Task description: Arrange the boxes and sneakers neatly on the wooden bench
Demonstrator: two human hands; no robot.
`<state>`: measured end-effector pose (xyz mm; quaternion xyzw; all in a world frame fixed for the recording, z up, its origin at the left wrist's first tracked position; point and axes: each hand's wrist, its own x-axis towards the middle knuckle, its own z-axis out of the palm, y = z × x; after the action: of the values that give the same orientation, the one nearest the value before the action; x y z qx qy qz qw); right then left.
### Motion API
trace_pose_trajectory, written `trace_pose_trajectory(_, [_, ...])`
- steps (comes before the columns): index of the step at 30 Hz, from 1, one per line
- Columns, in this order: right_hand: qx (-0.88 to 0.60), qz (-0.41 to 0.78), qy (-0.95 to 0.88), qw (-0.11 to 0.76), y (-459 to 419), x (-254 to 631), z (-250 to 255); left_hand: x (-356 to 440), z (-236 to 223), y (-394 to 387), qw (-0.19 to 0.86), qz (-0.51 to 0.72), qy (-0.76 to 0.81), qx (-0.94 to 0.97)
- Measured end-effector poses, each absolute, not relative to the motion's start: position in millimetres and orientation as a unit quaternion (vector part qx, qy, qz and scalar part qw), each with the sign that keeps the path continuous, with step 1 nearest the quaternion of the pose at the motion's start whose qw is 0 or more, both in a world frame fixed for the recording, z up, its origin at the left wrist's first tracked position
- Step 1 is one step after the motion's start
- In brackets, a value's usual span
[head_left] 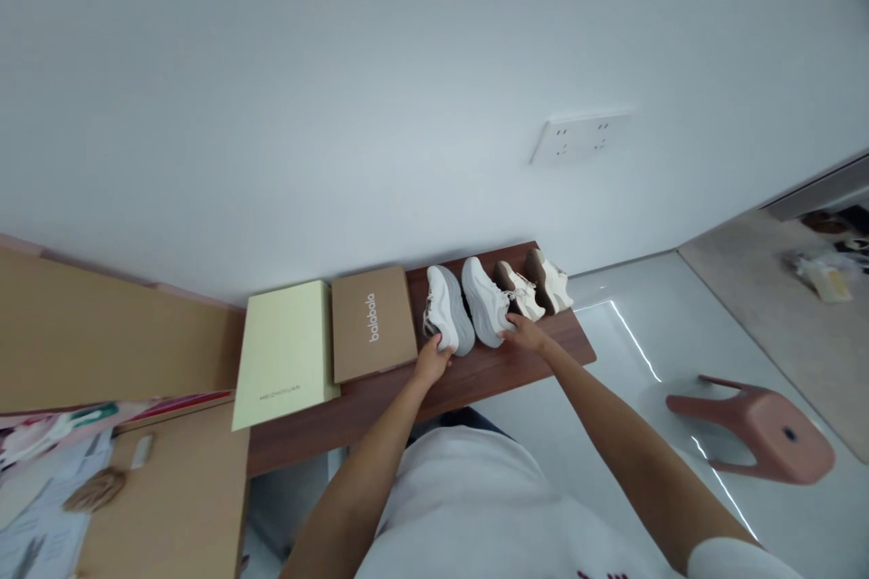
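Note:
My left hand (431, 360) grips a white chunky sneaker (444, 308) at its near end, with the fingers curled over it. My right hand (526, 335) holds a second white sneaker (483, 300) at its side. The two lie side by side on a dark wooden bench (380, 412). Beyond them on the same bench is a cream sneaker pair with brown soles (533, 288). To the left stand a brown "baibala" shoebox (372, 326) and a pale yellow box (285, 353), both lying flat and apart from my hands.
A white wall with a socket plate (580, 138) runs behind the bench. A pink plastic stool (753, 434) lies on its side on the glossy floor at right. A light wooden desk (101, 335) with papers sits at left. A rug (767, 317) with scattered items lies far right.

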<state>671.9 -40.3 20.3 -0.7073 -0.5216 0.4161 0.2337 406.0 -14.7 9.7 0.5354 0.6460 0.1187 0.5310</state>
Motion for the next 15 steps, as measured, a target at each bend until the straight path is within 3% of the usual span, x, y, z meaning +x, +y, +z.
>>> trace_pose_trajectory(4, [-0.712, 0.380, -0.544, 0.227, -38, 662, 33, 404, 32, -14, 0.502, 0.092, 0.617, 0.600])
trace_pose_trajectory(10, [-0.729, 0.286, -0.612, 0.110, -25, 638, 51, 424, 57, -8, 0.341, 0.070, 0.609, 0.713])
trace_pose_trajectory(15, [-0.723, 0.242, -0.641, 0.088, -16, 614, 52, 433, 61, 0, 0.320, 0.045, 0.608, 0.725])
